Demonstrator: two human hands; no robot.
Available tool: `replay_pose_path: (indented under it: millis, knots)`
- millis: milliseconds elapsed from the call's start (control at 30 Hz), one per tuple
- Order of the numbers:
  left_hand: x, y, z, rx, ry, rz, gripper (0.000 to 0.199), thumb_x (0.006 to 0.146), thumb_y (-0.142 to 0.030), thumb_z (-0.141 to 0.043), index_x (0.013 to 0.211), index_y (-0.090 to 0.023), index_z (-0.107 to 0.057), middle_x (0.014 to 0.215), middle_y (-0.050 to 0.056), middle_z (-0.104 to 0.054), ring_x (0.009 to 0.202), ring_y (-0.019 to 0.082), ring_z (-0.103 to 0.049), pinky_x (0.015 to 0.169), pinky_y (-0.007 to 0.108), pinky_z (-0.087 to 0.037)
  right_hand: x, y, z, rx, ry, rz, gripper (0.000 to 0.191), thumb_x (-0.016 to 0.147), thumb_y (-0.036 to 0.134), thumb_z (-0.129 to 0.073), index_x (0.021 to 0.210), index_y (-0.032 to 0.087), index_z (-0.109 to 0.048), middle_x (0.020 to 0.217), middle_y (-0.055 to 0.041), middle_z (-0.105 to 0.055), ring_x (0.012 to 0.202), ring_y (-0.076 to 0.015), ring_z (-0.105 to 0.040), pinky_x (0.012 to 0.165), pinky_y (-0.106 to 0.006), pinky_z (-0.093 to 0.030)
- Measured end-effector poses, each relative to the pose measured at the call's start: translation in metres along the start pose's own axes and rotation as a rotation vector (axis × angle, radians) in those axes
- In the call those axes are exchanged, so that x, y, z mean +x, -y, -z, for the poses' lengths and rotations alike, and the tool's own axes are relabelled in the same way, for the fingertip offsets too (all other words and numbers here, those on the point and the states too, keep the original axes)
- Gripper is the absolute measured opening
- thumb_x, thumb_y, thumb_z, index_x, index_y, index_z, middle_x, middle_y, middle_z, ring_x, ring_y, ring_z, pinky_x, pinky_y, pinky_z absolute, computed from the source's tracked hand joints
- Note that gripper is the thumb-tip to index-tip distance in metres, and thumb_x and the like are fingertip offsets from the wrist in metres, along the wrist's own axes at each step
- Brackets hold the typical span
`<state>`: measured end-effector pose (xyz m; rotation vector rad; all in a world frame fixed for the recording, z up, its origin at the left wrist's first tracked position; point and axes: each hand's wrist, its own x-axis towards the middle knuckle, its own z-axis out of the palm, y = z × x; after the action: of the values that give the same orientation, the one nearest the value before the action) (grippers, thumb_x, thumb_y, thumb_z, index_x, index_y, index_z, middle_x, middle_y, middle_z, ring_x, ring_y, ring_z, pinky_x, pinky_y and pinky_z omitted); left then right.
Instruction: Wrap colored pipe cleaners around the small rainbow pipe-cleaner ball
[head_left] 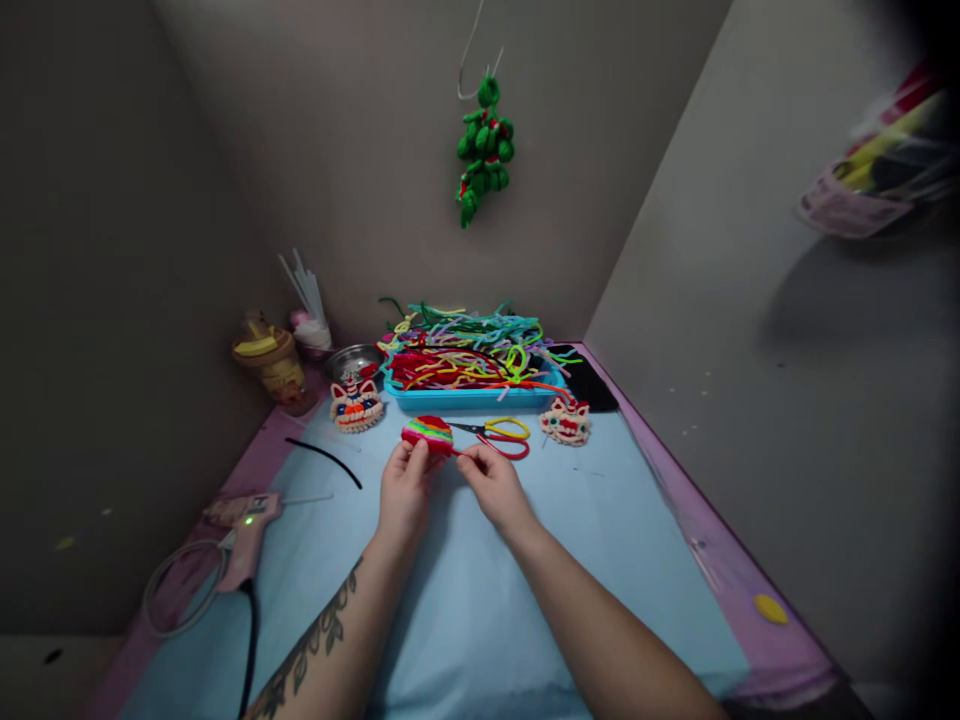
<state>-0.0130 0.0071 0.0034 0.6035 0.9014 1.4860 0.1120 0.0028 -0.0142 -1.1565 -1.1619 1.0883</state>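
Between finger and thumb, my left hand (407,480) grips a round red pipe-cleaner piece (428,432) with rainbow stripes across its face. My right hand (491,480) is closed on a short red pipe-cleaner end (455,453) at the right side of that piece. Just behind my hands lie scissors (504,432) with one yellow and one red handle, blades pointing left. A cream lion-like pipe-cleaner head (357,408) sits behind on the left, and a similar cream and red head (565,424) on the right.
Behind stands a blue tray (472,400) heaped with coloured pipe cleaners. At left are a pink glue gun (251,535) with its cable, a black pipe cleaner (326,460), a metal bowl (352,362) and a cup (270,365). A green ornament (486,150) hangs above.
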Motion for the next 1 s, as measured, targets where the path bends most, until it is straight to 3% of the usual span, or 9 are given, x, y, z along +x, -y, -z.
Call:
replay_pose_path:
  millis: [100,200,333,433,600,767,1000]
  knots:
    - [0.001,0.004,0.000,-0.106,-0.012,0.099,0.016,0.077,-0.030,-0.070,0.081,-0.015,-0.063,0.076,0.004,-0.072,0.069,0.013,-0.067,0.067,0.023,-0.052,0.001,-0.001,-0.001,0.060,0.057,-0.052,0.024,0.070,0.038,-0.066,0.057,0.020,-0.055,0.052,0.0046,-0.046,0.053,-0.0121,-0.040,0.054,-0.026,-0.031]
    - [0.003,0.005,-0.002,-0.181,-0.081,0.211,0.008,0.082,-0.021,-0.063,0.081,-0.013,-0.065,0.073,0.004,-0.071,0.063,0.011,-0.067,0.064,0.021,-0.054,0.004,-0.002,0.000,0.159,0.038,-0.120,0.027,0.063,0.037,-0.070,0.052,0.019,-0.053,0.052,0.0045,-0.048,0.054,-0.0115,-0.040,0.056,-0.025,-0.031]
    - [0.004,0.001,-0.002,-0.191,-0.053,0.224,0.008,0.084,-0.018,-0.061,0.082,-0.012,-0.065,0.073,0.004,-0.072,0.063,0.011,-0.067,0.062,0.020,-0.055,0.007,-0.003,0.002,0.196,0.097,-0.186,0.031,0.061,0.039,-0.073,0.052,0.018,-0.053,0.051,0.0049,-0.047,0.053,-0.0102,-0.038,0.054,-0.024,-0.028]
    - [0.005,-0.005,0.001,-0.190,0.033,0.210,0.011,0.084,-0.021,-0.060,0.088,-0.013,-0.066,0.080,0.005,-0.073,0.070,0.013,-0.069,0.064,0.021,-0.055,0.007,-0.001,0.003,0.286,0.088,-0.201,0.034,0.061,0.044,-0.077,0.063,0.019,-0.054,0.056,0.0062,-0.049,0.054,-0.0100,-0.041,0.054,-0.023,-0.030]
    - [0.000,-0.006,0.004,-0.121,0.215,0.333,0.020,0.079,-0.025,-0.067,0.094,-0.012,-0.068,0.088,0.008,-0.073,0.075,0.016,-0.069,0.068,0.026,-0.056,0.002,0.007,0.006,0.669,0.120,-0.370,0.051,0.063,0.054,-0.077,0.100,0.026,-0.054,0.086,0.0009,-0.064,0.072,-0.0166,-0.058,0.061,-0.027,-0.044]
    - [-0.004,-0.004,0.003,0.071,0.267,0.240,0.025,0.074,-0.036,-0.073,0.082,-0.013,-0.067,0.072,0.005,-0.070,0.062,0.014,-0.063,0.061,0.024,-0.052,0.001,0.013,0.008,0.665,0.088,-0.403,0.064,0.057,0.041,-0.084,0.110,0.026,-0.052,0.094,-0.0013,-0.065,0.077,-0.0177,-0.062,0.064,-0.028,-0.048]
    - [-0.001,-0.012,0.004,0.324,0.270,0.093,0.033,0.060,-0.037,-0.082,0.079,-0.014,-0.068,0.069,0.003,-0.071,0.063,0.014,-0.064,0.065,0.025,-0.050,0.005,0.012,0.009,0.572,-0.032,-0.258,0.063,0.058,0.036,-0.084,0.110,0.025,-0.050,0.101,-0.0021,-0.062,0.087,-0.0192,-0.061,0.070,-0.029,-0.049]
